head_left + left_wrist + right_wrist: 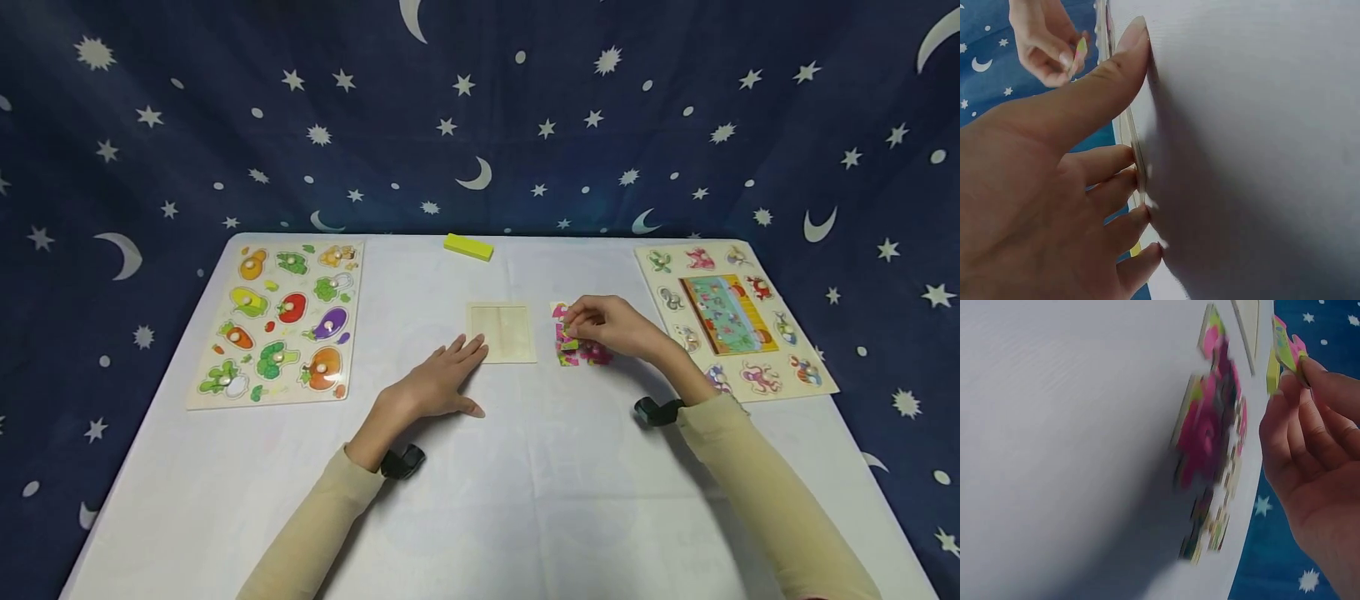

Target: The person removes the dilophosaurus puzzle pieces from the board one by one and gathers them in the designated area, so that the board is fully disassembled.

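My right hand (617, 325) pinches a pink and lime-green jigsaw piece (1282, 349) between thumb and fingertips, raised above the table. Below it lies a loose cluster of pink, green and dark jigsaw pieces (1204, 434), partly covered by the hand in the head view. My left hand (433, 386) lies flat with its fingers spread, its fingertips at the left edge of a small square wooden tray (504, 335). Bare pale wood shows inside the tray's rim. In the left wrist view the left thumb points away from the other fingers.
A vegetable peg puzzle board (285, 321) is at the left. At the right is a sea-animal puzzle board (750, 325), close to the right forearm. A yellow block (468, 247) lies near the table's back edge, before a starry blue cloth (480, 117).
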Motion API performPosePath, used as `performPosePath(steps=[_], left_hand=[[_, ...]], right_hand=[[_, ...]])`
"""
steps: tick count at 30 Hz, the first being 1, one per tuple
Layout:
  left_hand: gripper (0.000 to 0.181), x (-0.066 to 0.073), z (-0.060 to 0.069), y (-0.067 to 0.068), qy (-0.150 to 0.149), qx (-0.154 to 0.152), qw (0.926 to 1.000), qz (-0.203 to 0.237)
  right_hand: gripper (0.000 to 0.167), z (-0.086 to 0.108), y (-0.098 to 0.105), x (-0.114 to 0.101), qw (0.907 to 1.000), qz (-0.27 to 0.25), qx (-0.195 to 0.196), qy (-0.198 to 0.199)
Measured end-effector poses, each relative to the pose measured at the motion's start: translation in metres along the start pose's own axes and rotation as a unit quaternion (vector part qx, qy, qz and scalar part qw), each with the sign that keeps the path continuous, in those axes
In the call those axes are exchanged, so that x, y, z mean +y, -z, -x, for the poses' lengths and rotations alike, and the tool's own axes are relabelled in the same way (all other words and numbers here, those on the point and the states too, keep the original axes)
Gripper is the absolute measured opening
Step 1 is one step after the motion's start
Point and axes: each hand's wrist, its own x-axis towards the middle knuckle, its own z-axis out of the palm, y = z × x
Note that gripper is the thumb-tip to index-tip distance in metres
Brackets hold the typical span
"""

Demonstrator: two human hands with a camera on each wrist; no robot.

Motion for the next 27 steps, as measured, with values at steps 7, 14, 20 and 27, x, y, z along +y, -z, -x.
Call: performPosePath(steps=[7, 14, 20, 27], left_hand=[[0.101, -0.003, -0.001, -0.001, -0.002, 0.0, 1.0, 0.0], [0.101, -0.004, -0.001, -0.003, -0.001, 0.004, 1.0, 0.004], [0.101, -0.004, 0.0, -0.003, 0.003, 0.005, 1.0, 0.001], [0.102, -0.003, 0.0, -0.003, 0.001, 0.006, 1.0, 0.001]], right_hand=[[0.016, 0.02, 0.014, 0.01, 0.9996, -0.001, 0.014, -0.023], [0.016, 0.036, 0.025, 0.026, 0.9986, 0.019, 0.022, -0.045], [0.018, 0.047, 0.032, 0.039, 0.997, 0.031, 0.025, -0.066], [0.019, 0.054, 0.036, 0.05, 0.9953, 0.033, 0.032, -0.086]])
